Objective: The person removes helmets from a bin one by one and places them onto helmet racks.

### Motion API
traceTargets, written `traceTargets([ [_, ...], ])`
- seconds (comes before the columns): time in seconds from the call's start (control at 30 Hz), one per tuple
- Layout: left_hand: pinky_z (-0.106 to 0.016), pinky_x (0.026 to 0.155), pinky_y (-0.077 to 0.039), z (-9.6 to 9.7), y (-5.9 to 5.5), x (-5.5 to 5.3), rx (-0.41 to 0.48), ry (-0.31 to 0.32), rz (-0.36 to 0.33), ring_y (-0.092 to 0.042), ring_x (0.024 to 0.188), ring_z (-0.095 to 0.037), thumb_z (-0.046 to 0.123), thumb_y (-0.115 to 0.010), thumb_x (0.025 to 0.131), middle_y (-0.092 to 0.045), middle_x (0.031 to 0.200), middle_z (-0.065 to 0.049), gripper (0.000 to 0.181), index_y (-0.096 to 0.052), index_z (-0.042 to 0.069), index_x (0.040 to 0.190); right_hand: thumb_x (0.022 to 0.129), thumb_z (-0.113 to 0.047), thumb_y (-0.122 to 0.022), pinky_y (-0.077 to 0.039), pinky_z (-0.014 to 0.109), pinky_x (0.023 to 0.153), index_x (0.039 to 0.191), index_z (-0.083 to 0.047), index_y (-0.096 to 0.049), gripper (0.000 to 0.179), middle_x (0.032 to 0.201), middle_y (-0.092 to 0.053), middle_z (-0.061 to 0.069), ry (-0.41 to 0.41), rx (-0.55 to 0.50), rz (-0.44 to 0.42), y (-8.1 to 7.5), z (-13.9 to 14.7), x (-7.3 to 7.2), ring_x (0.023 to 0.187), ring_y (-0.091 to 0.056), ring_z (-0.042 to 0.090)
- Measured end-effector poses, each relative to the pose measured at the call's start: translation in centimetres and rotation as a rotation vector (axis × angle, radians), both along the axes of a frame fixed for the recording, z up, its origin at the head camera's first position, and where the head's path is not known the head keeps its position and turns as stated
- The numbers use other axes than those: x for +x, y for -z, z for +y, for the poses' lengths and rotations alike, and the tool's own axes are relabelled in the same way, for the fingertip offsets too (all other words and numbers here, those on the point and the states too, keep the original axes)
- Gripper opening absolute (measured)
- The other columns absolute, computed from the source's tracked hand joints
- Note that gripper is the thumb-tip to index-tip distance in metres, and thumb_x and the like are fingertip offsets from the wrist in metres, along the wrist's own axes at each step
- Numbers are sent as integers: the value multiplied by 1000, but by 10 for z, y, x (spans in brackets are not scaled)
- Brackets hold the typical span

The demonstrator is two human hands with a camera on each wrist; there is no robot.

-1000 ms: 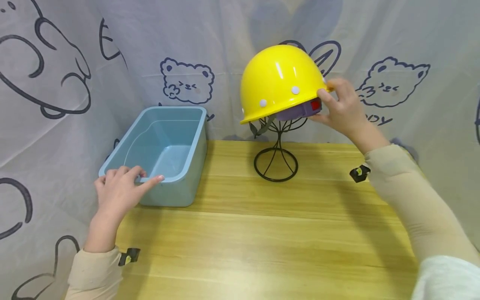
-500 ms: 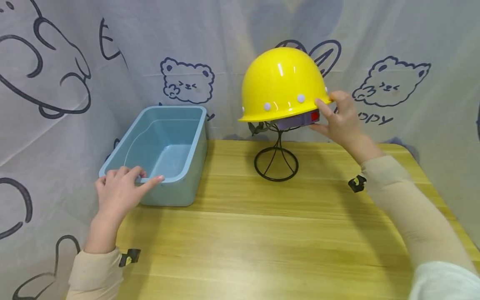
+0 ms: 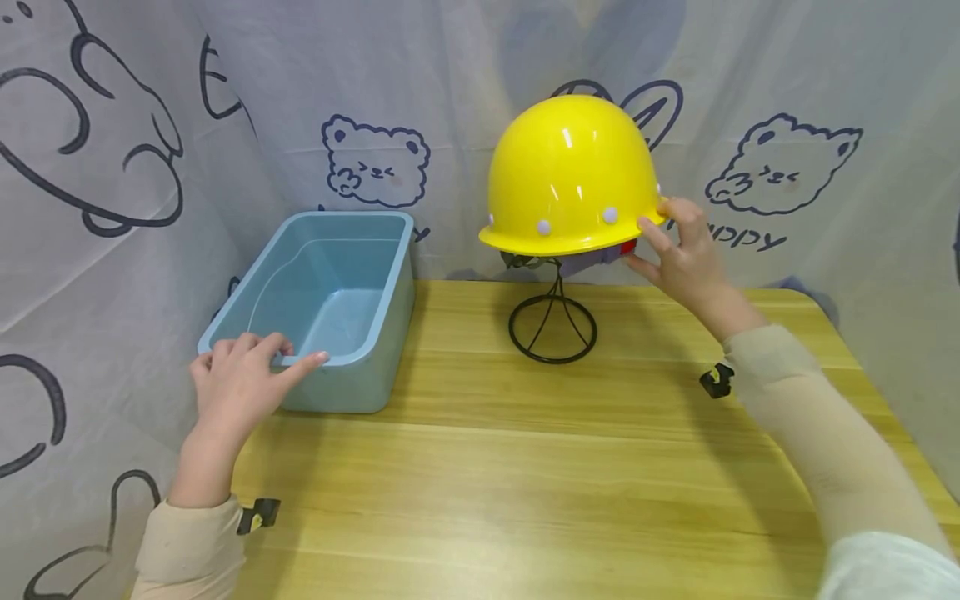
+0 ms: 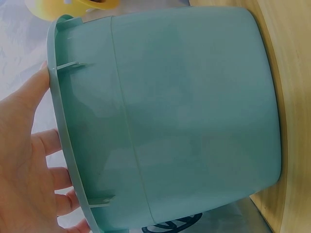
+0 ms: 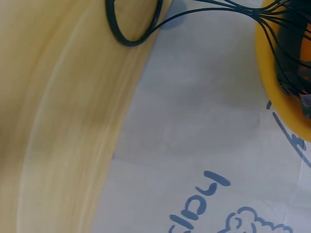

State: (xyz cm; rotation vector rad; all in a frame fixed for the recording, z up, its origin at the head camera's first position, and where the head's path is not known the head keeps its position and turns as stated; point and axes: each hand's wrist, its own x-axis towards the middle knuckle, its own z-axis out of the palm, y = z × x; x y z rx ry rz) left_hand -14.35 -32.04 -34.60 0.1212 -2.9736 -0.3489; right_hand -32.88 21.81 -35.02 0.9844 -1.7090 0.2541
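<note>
A glossy yellow hard hat with white rivets sits over the top of a black wire stand, which hides inside it. My right hand grips the hat's brim at its right end, near a red piece of the purple inner band. In the right wrist view the orange-yellow inside of the hat shows at the right edge, with the stand's wires running into it. My left hand holds the near rim of a blue-green plastic bin, fingers hooked over the edge and thumb lying along it.
The wooden table carries the bin at the left and the stand toward its back edge. A pale curtain with cartoon bears hangs close behind and along the sides.
The hard hat has come down over the stand and turned from tilted to nearly level, with my right hand lowering along with it. My left hand and the bin have stayed put.
</note>
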Motion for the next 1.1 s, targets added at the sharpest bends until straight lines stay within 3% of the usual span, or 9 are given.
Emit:
traceTargets([
  [0.2,-74,94,-16,0,0,0,-3,-4,-5,-33,119,-52,80,-39,85,-51,125,-23,79,-58,11,119,77,-12,-81,-39,44,103,130,-20,-43,65,126,-40,20,-63,11,-33,8,7,2,112,-43,40],
  [0.37,-74,94,-16,0,1,0,-4,-5,-5,-33,119,-52,80,-39,86,-50,125,-23,79,-58,11,118,84,-16,-75,-37,42,110,132,-17,-49,54,130,-40,23,-106,45,-76,10,13,11,114,-44,43],
  [0.47,-74,94,-16,1,1,0,-3,-4,-4,-33,119,-52,80,-39,86,-51,124,-23,78,-58,11,118,90,-23,-69,-35,40,114,131,-17,-52,45,133,-42,26,-77,97,-120,10,18,20,115,-47,44],
  [0.57,-74,94,-16,1,1,-1,-2,-2,-5,-33,119,-52,79,-39,86,-51,124,-23,78,-59,11,118,89,-23,-68,-35,40,115,134,-17,-51,49,135,-43,28,-32,164,-177,8,23,30,118,-48,44],
  [0.7,-74,94,-16,1,1,-2,-2,1,-7,-33,119,-52,80,-39,86,-51,124,-23,78,-59,11,118,86,-23,-66,-39,50,109,140,-15,-48,57,140,-43,29,14,217,-248,6,27,43,123,-47,46],
  [0.83,-73,94,-16,0,1,-2,0,3,-9,-33,119,-51,80,-39,86,-50,124,-23,78,-58,11,118,96,-39,-52,-40,60,103,144,-14,-45,55,143,-43,27,58,230,-301,5,27,52,129,-45,47],
  [0.97,-74,94,-16,0,2,-2,0,2,-9,-33,119,-52,80,-39,86,-50,124,-23,78,-58,11,117,99,-53,-41,-34,60,109,147,-16,-42,60,148,-41,23,102,234,-354,5,27,60,136,-40,45],
  [1.1,-74,94,-16,-1,3,-2,-3,2,-6,-33,119,-52,80,-39,86,-50,124,-23,78,-58,11,118,99,-56,-39,-27,55,117,147,-17,-42,62,149,-41,21,121,235,-374,5,29,66,139,-38,42],
])
